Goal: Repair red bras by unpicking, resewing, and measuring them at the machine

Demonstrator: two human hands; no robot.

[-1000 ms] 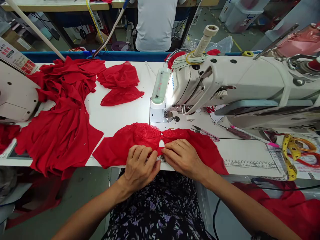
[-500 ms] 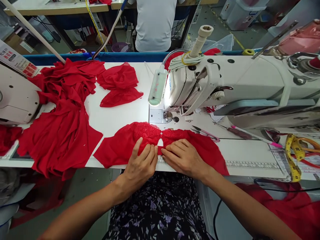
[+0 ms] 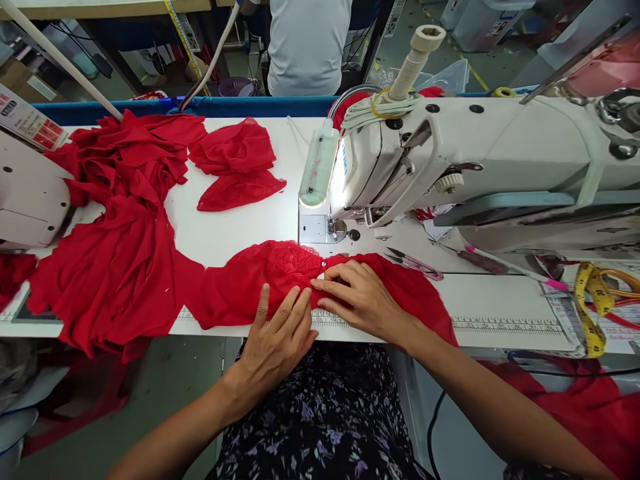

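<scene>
A red lace bra [image 3: 235, 287] lies spread along the front of the white sewing table, with a small pale ornament at its centre. My left hand [image 3: 277, 333] rests on the lower edge of the left cup, fingers stretched out and thumb apart. Just right of the centre, my right hand [image 3: 367, 300] has bent fingers closed on the bra's middle lower edge; its fingertips partly cover the gap between the cups. Behind the bra stands the sewing machine [image 3: 390, 167], its presser foot [image 3: 336, 230] above the metal plate.
Thread snips [image 3: 414, 263] lie right of the bra. A heap of red fabric [image 3: 120, 233] covers the left side, with smaller red pieces [image 3: 237, 163] beside it. A yellow measuring tape [image 3: 593, 310] sits at right. Across the table is a person in a white shirt [image 3: 310, 47].
My left hand has loosened and flattened, shifting slightly down and left. My right hand has moved up and left over the bra's centre, and the lower band there has shifted upward.
</scene>
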